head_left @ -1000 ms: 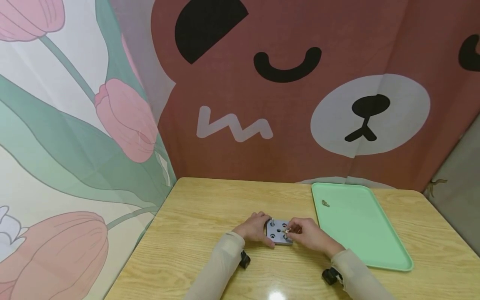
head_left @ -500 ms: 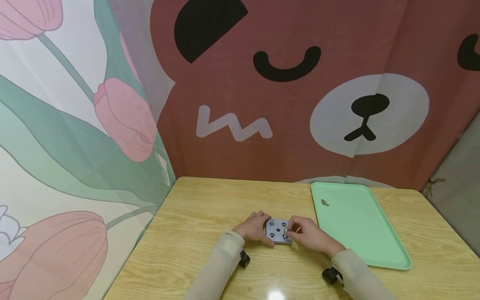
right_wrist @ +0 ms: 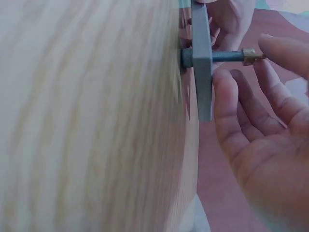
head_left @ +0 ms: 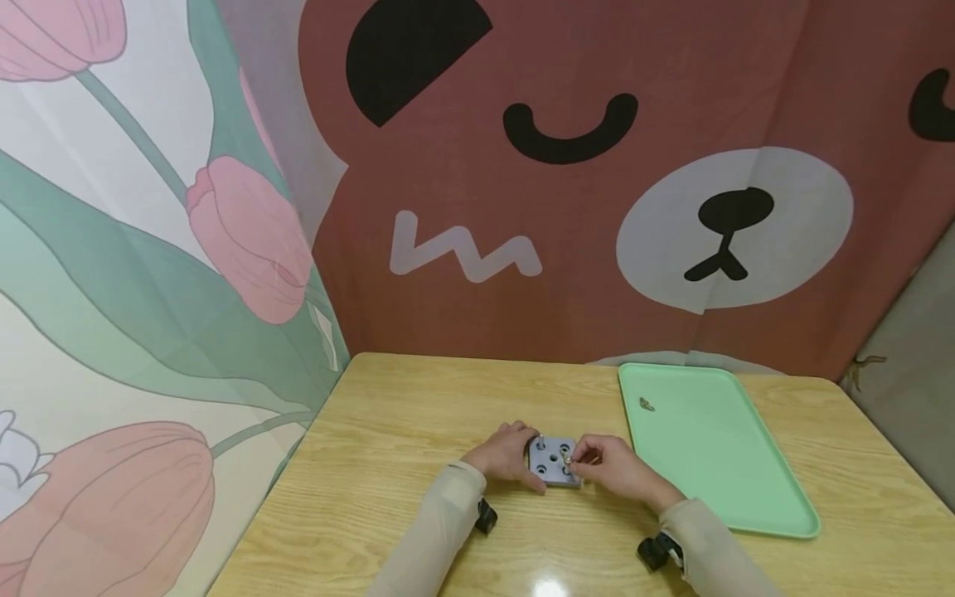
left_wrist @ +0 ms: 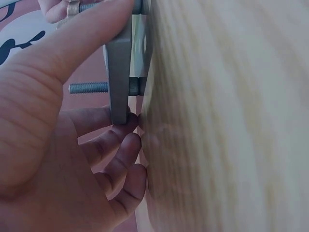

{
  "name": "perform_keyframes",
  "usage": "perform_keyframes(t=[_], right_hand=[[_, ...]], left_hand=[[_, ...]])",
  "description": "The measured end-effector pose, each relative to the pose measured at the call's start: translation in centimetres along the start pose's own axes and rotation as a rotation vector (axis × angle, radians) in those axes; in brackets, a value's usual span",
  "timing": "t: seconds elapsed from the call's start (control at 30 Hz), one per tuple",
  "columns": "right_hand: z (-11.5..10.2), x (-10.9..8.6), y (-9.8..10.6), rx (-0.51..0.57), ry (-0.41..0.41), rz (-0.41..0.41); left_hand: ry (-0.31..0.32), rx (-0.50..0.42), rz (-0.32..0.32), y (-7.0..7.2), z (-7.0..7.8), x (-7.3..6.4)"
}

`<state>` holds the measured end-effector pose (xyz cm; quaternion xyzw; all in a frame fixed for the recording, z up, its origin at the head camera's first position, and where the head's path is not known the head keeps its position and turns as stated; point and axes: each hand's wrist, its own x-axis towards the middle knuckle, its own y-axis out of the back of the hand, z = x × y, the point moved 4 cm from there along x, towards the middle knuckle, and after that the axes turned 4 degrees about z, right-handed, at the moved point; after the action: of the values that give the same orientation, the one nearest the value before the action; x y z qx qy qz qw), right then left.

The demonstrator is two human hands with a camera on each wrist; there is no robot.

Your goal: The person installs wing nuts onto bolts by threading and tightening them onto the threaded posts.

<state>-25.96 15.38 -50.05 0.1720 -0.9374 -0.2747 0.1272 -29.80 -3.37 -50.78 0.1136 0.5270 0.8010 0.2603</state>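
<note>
A grey metal plate [head_left: 552, 473] with several round holes sits raised on bolt heads above the table. My left hand [head_left: 507, 454] grips its left side, thumb along the near edge and fingers behind. One bare threaded bolt [left_wrist: 89, 88] sticks up through the plate close to the left fingers. Another bolt [right_wrist: 228, 56] stands at the near right corner, with a brass wing nut [right_wrist: 248, 57] at its tip. Thumb and fingertips of my right hand [head_left: 618, 469] pinch this wing nut. How far it is threaded on cannot be told.
A light green tray [head_left: 716, 464] lies to the right on the wooden table [head_left: 418, 406]. Small brass-coloured pieces [head_left: 647, 405], likely wing nuts, rest near its far left corner. A printed cloth [head_left: 462, 315] hangs right behind the table.
The right fingertips have shifted slightly around the wing nut at the bolt's tip. The left hand and the plate have stayed in place.
</note>
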Motion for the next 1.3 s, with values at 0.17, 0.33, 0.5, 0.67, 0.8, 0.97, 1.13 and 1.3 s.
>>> perform_keyframes(t=[0.17,0.33,0.5,0.67,0.8,0.97,1.13,1.3], right_hand=[[-0.2,-0.1,0.0,0.048,0.002,-0.016],[-1.1,-0.2,0.0,0.088,-0.006,-0.005],[-3.2,-0.5,0.1,0.108,-0.034,-0.020],[-0.7,0.0,-0.4,0.065,-0.027,-0.013],[0.3,0.1,-0.4,0.074,-0.028,-0.001],[0.1,0.0,-0.3,0.110,-0.009,-0.007],[-0.1,0.0,-0.2,0.135,-0.041,-0.006],[-0.1,0.1,-0.2,0.187,-0.073,-0.013]], left_hand=[[-0.001,-0.007,0.005,0.1,0.1,-0.1],[-0.002,-0.015,-0.002,-0.1,0.0,0.1],[-0.004,-0.008,-0.013,-0.5,-0.2,0.1],[-0.009,0.005,-0.006,-0.5,-0.2,0.2],[-0.008,0.005,-0.011,-0.4,-0.2,0.3],[-0.001,-0.004,-0.017,-0.2,-0.1,0.1],[-0.003,-0.001,-0.011,0.0,-0.1,0.1],[-0.003,-0.001,-0.004,0.0,-0.1,0.1]])
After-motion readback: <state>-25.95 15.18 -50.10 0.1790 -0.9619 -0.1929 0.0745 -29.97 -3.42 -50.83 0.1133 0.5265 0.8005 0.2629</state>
